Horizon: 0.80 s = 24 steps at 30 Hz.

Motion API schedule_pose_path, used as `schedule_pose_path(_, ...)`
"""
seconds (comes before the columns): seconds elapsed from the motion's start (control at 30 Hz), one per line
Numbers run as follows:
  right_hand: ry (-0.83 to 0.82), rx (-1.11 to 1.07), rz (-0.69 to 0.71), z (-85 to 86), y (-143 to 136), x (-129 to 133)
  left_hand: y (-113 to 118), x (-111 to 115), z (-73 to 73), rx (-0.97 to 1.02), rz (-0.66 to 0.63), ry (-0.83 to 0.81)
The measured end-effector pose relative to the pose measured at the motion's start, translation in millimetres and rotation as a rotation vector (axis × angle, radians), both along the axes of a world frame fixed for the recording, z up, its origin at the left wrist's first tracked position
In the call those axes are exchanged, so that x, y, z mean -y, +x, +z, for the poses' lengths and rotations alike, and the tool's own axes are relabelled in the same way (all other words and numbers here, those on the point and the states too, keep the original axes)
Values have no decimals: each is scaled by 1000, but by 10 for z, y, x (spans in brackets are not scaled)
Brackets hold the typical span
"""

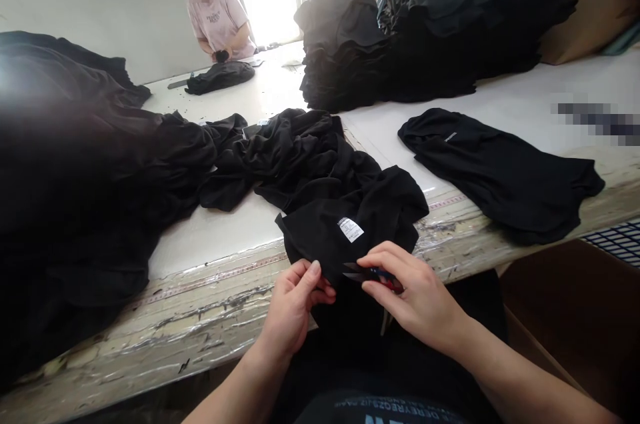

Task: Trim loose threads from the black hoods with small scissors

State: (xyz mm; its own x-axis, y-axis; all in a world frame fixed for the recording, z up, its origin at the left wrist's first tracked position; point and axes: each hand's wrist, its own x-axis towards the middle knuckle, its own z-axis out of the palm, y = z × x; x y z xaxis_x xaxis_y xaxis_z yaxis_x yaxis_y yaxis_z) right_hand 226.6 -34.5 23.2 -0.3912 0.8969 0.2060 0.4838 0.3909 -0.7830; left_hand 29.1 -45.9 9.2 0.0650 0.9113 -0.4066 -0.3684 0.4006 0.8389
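A crumpled black garment [345,171] lies over the near edge of the table, with a white care label [351,229] showing on its inner side. My left hand [297,301] pinches the garment's edge between thumb and fingers. In my right hand [410,291] are small thread snips [377,275], their blades parted and pointing left, just right of my left fingertips. Part of the snips' handle, with some red on it, is hidden by my fingers. Whether a thread lies between the blades I cannot tell.
A big heap of black garments [75,197] fills the left side. Tall stacks of black clothing [350,44] stand at the back right. One black garment [500,171] lies flat on the right of the white table [190,237]. Across it, a person [223,17] handles dark cloth.
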Motion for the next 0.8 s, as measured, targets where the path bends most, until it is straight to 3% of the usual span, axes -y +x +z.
schedule_pose_path(0.37, 153, -23, 28, 13, -156, -41, 63, 103, 83, -248, -103, 151)
schedule_pose_path(0.53, 118, -41, 23, 13, -139, -41, 66, 111, 132, -386, -93, 192)
schedule_pose_path(0.7, 89, -136, -53, 37, -166, -55, 101, 119, 156, -384, -75, 186)
schedule_pose_path(0.8, -63, -185, -42, 59, -228, -88, 110, 65, 190, -419, -106, 251)
